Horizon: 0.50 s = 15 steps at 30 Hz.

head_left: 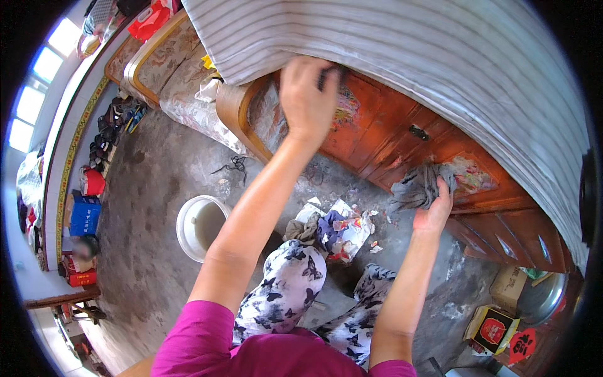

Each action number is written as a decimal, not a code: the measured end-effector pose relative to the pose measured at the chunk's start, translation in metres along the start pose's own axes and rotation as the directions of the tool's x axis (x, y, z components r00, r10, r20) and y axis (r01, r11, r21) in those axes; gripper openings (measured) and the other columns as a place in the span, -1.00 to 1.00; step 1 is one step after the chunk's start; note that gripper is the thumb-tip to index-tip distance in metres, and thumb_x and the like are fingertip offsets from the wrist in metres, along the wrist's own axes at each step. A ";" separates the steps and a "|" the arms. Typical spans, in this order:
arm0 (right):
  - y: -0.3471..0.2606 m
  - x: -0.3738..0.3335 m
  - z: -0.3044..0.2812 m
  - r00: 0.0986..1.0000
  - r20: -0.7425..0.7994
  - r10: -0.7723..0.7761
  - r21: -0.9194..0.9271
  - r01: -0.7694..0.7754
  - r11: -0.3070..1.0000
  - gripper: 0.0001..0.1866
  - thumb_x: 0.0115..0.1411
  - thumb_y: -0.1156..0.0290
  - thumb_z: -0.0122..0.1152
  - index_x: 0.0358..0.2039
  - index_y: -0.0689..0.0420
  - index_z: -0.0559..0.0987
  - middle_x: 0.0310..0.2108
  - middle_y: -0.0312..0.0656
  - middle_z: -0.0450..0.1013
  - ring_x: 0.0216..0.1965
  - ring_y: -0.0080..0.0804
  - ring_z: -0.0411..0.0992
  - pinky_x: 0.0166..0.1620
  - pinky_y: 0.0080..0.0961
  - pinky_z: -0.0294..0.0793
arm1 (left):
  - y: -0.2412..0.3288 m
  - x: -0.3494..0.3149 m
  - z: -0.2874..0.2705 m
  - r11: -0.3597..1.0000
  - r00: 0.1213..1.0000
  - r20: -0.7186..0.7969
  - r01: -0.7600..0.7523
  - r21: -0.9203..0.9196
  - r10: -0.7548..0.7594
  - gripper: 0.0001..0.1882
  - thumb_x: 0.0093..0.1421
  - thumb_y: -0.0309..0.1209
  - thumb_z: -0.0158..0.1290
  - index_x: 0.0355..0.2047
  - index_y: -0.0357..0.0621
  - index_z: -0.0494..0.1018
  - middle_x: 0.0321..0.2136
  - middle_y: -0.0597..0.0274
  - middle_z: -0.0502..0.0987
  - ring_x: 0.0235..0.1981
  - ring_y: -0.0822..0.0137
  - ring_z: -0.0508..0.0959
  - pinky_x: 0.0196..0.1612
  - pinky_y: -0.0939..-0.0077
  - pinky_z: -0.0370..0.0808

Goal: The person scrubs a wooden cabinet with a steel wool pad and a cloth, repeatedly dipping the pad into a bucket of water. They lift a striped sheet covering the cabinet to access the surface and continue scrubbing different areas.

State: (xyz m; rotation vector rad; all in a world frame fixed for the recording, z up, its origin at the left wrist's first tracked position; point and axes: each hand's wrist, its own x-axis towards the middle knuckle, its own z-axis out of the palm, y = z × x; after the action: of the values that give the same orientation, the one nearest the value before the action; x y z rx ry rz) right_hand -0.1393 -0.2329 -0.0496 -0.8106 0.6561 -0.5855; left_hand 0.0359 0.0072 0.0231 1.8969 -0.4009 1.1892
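Grey cloth (414, 188), bunched in the person's right hand (434, 210), at the front of a red-brown wooden cabinet (392, 129), beside its painted floral panel (475, 176). The right hand grips the cloth, whose folds hide most of the fingers. The left hand (306, 97) is at the cabinet's upper edge, fingers bent around a small dark object (331, 78); blur leaves it impossible to tell whether they grip it. A striped cover (440, 56) drapes over the cabinet's top. On the floor (144, 207) before the cabinet are a heap of paper and rags (352, 232) and a white bucket (188, 229). A floral sofa (188, 107) stands left of the cabinet.
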 end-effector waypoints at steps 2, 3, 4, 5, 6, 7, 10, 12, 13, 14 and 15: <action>0.004 -0.004 0.000 1.000 -0.011 -0.009 0.011 0.009 1.000 -0.55 0.29 0.44 0.18 0.19 0.19 0.50 0.11 -0.18 0.53 0.09 -0.26 0.52 0.16 -0.22 0.51 | -0.017 0.022 -0.010 0.968 0.960 -0.138 0.251 0.025 -0.245 -0.80 0.07 -0.52 0.29 -0.30 -0.32 0.58 -0.30 0.01 0.60 -0.20 0.00 0.59 -0.04 0.22 0.51; 0.009 -0.004 0.000 1.000 -0.022 -0.018 0.006 0.018 1.000 -0.54 0.28 0.46 0.18 0.20 0.18 0.49 0.10 -0.18 0.52 0.07 -0.25 0.52 0.14 -0.22 0.53 | -0.015 0.024 -0.010 0.958 0.951 -0.135 0.284 0.024 -0.279 -0.79 0.07 -0.53 0.28 -0.28 -0.35 0.57 -0.30 -0.01 0.61 -0.21 0.01 0.60 -0.03 0.21 0.51; 0.011 -0.004 0.003 0.999 -0.023 -0.028 0.000 0.028 1.000 -0.53 0.28 0.48 0.18 0.21 0.17 0.48 0.10 -0.18 0.51 0.06 -0.25 0.52 0.12 -0.21 0.55 | -0.005 0.017 -0.010 0.957 0.953 -0.103 0.289 0.030 -0.284 -0.76 0.04 -0.54 0.27 -0.26 -0.33 0.57 -0.26 -0.05 0.61 -0.19 -0.02 0.59 -0.03 0.19 0.51; 0.011 -0.006 0.004 0.999 -0.027 -0.028 0.002 0.028 1.000 -0.54 0.28 0.48 0.18 0.20 0.17 0.48 0.10 -0.18 0.51 0.06 -0.25 0.52 0.13 -0.22 0.54 | 0.009 0.006 -0.003 0.987 0.986 -0.048 0.160 0.028 -0.158 -0.75 0.02 -0.54 0.27 -0.26 -0.31 0.57 -0.25 -0.05 0.60 -0.17 -0.04 0.58 -0.03 0.18 0.51; 0.007 -0.011 0.007 0.999 -0.031 -0.028 0.001 0.028 1.000 -0.54 0.28 0.47 0.18 0.20 0.17 0.48 0.10 -0.19 0.51 0.06 -0.26 0.52 0.13 -0.23 0.54 | 0.021 -0.006 0.005 0.999 0.999 0.007 0.033 0.018 -0.033 -0.74 0.00 -0.54 0.28 -0.25 -0.29 0.57 -0.24 -0.06 0.59 -0.16 -0.07 0.58 -0.04 0.17 0.52; 0.003 -0.012 0.008 0.999 -0.030 -0.031 -0.006 0.031 1.000 -0.55 0.28 0.47 0.17 0.20 0.17 0.49 0.10 -0.19 0.51 0.07 -0.27 0.52 0.13 -0.24 0.53 | 0.033 -0.011 0.011 1.000 1.000 0.020 -0.004 -0.020 0.005 -0.74 -0.01 -0.55 0.28 -0.26 -0.27 0.57 -0.24 -0.05 0.58 -0.15 -0.08 0.57 -0.04 0.16 0.52; 0.001 -0.002 -0.001 0.999 0.024 -0.030 0.021 0.030 0.999 -0.56 0.28 0.47 0.17 0.19 0.17 0.50 0.10 -0.19 0.51 0.07 -0.28 0.52 0.13 -0.26 0.53 | 0.029 -0.003 0.008 0.999 0.997 0.072 -0.034 -0.032 0.036 -0.75 -0.03 -0.55 0.29 -0.28 -0.25 0.58 -0.26 0.01 0.58 -0.16 -0.07 0.57 -0.07 0.17 0.52; 0.002 0.001 0.000 1.000 0.015 -0.023 -0.001 0.023 1.000 -0.56 0.28 0.47 0.16 0.19 0.17 0.50 0.09 -0.19 0.52 0.06 -0.28 0.52 0.13 -0.26 0.53 | 0.011 0.018 0.001 0.998 0.999 -0.033 0.042 0.050 -0.040 -0.78 -0.01 -0.56 0.27 -0.29 -0.24 0.58 -0.26 0.03 0.59 -0.17 -0.05 0.57 -0.08 0.18 0.51; 0.004 -0.001 0.001 1.000 0.006 -0.016 -0.011 0.016 1.000 -0.56 0.28 0.47 0.16 0.18 0.18 0.50 0.09 -0.19 0.52 0.05 -0.28 0.53 0.13 -0.26 0.54 | 0.017 0.025 -0.004 0.990 0.990 -0.056 0.128 -0.058 -0.132 -0.79 0.00 -0.60 0.24 -0.30 -0.24 0.57 -0.26 0.03 0.59 -0.17 -0.06 0.57 -0.07 0.17 0.50; 0.006 -0.006 0.000 1.000 -0.005 -0.016 -0.004 0.016 1.000 -0.57 0.28 0.48 0.16 0.18 0.17 0.50 0.08 -0.19 0.52 0.05 -0.28 0.53 0.12 -0.26 0.54 | 0.018 0.017 0.002 0.990 0.986 -0.082 0.140 -0.030 -0.142 -0.79 -0.01 -0.59 0.25 -0.30 -0.25 0.56 -0.27 0.00 0.58 -0.18 -0.09 0.56 -0.05 0.14 0.50; 0.006 -0.011 0.008 1.000 0.005 -0.015 -0.001 0.015 1.000 -0.57 0.28 0.48 0.16 0.18 0.17 0.50 0.08 -0.19 0.52 0.05 -0.28 0.53 0.12 -0.26 0.54 | 0.022 0.007 0.006 0.998 0.995 -0.072 0.065 0.012 -0.064 -0.79 -0.01 -0.58 0.26 -0.31 -0.23 0.56 -0.28 0.01 0.58 -0.18 -0.09 0.56 -0.06 0.14 0.50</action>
State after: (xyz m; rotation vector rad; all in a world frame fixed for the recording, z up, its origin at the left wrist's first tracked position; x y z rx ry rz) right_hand -0.1392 -0.2184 -0.0474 -0.8186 0.6462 -0.5959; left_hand 0.0288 -0.0094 0.0388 1.8599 -0.2906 1.2161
